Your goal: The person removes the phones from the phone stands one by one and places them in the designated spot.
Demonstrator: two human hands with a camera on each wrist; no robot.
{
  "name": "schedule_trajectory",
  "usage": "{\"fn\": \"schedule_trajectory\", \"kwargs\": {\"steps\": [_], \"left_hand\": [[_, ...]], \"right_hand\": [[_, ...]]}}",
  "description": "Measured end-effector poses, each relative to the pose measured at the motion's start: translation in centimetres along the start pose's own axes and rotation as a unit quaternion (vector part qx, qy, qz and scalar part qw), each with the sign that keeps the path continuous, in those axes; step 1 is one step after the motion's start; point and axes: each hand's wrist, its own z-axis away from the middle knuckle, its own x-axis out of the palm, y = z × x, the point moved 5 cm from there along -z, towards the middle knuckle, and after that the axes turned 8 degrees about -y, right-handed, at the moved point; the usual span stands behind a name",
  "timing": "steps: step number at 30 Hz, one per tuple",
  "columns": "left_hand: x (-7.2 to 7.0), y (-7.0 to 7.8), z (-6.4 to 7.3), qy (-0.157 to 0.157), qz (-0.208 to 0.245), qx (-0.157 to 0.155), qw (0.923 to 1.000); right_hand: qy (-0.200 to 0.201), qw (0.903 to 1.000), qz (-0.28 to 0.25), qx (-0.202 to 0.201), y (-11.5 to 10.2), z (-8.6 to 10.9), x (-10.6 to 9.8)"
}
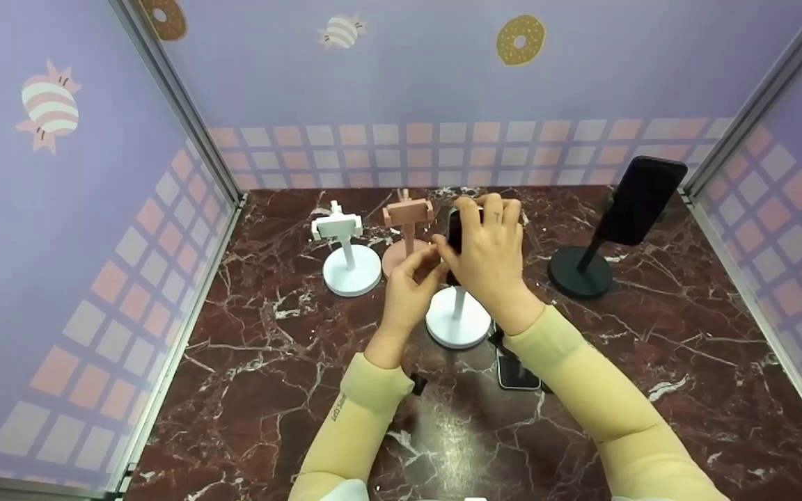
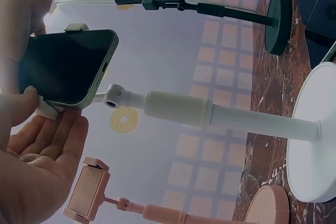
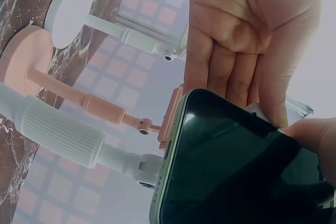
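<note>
Two hands on one phone, and that's where I'd get nervous. The right hand (image 1: 491,254) has its fingers (image 1: 492,207) wrapped over the phone (image 2: 65,72), holding it up at the top of the middle white stand (image 2: 226,116), while the left hand (image 1: 409,289) pinches the clip's tab (image 2: 48,109) at the phone's edge. Another tab shows along the opposite edge, but I can't tell if the phone is fully seated. If it isn't and the right hand lets go first, my guess is it slides out and smacks the table (image 1: 255,390). If that left pinch slips, the clip's probably sprung, so it could grab the phone crooked or nip skin. The little joint (image 2: 113,96) behind the clip worries me too: push too hard and I'd bet the phone droops or everything tips, with the weight way above that round base (image 1: 458,323). The pink stand (image 1: 408,214) is just beside the left hand, so a sloppy pullback could knock it.
</note>
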Motion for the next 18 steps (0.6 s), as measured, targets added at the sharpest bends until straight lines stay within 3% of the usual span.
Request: {"fn": "schedule_trajectory", "kwargs": {"steps": [11,18], "left_hand": [[0.08,-0.11,-0.16,-0.007,0.023,-0.002,0.9997],[0.38,0.21,-0.07,0.004,0.023,0.005,0.9997]], "right_hand": [[0.004,1.0000,0.006,-0.001,-0.07,-0.11,0.10],[0.009,1.0000,0.000,0.000,-0.06,-0.23,0.11]]}}
